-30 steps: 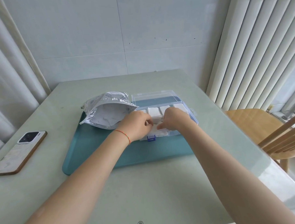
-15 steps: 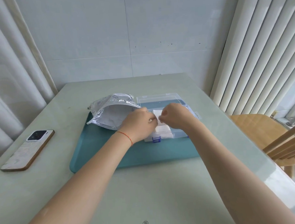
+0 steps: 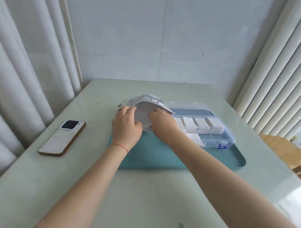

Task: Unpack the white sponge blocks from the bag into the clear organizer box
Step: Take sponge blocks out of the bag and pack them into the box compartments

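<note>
Right hand (image 3: 161,123) reaches into bag (image 3: 146,105), grip hidden; left hand (image 3: 126,125) holds its mouth. Several sponge blocks (image 3: 201,126) already in organizer box (image 3: 230,136) right of it; more likely remain.

Both hands (image 3: 143,124) at bag (image 3: 146,108)

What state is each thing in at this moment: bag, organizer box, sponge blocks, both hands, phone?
Bag: mouth open, lying on the tray, held by both hands.
Organizer box: lid open, partly filled.
Sponge blocks: several seated in the box compartments.
Left hand: grips the bag's left edge.
Right hand: fingers reach into the bag's mouth.
Phone: lies face down on the table.
Tray: flat on the table.
</note>
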The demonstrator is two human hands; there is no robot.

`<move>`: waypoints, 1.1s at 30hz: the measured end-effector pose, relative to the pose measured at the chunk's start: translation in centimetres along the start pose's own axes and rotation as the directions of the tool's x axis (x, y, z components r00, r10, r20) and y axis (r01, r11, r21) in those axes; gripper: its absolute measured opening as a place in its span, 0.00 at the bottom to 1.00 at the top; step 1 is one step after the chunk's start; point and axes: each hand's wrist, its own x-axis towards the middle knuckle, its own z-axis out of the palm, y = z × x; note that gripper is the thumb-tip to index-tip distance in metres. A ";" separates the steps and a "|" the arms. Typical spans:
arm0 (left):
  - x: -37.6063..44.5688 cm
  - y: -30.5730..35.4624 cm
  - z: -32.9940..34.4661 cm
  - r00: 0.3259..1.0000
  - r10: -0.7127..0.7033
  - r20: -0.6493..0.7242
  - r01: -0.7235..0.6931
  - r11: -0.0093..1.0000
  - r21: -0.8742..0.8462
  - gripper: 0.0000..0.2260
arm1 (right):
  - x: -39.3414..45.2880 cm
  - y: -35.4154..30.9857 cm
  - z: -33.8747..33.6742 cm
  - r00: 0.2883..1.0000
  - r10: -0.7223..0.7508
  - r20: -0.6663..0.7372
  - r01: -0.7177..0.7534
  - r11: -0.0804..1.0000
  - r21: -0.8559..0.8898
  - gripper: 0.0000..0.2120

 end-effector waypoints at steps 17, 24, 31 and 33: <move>1.3 -0.3 0.2 1.000 -0.019 0.016 0.022 0.967 -0.254 0.22 | 3.7 -0.8 -0.6 0.990 0.098 0.099 -0.078 0.978 -0.194 0.15; 1.1 0.1 0.4 0.999 -0.010 0.036 0.018 0.971 -0.237 0.23 | 2.6 -0.1 -1.8 0.993 0.105 0.052 -0.097 0.986 -0.139 0.05; 0.9 0.4 0.6 0.998 -0.012 0.063 0.021 0.991 -0.132 0.22 | 1.0 1.7 -1.6 0.984 0.165 -0.072 -0.144 0.961 0.235 0.15; 0.4 0.7 0.7 0.994 0.046 -0.101 -0.045 0.999 0.012 0.17 | 0.7 2.0 -1.6 0.981 0.170 -0.089 -0.139 0.949 0.282 0.14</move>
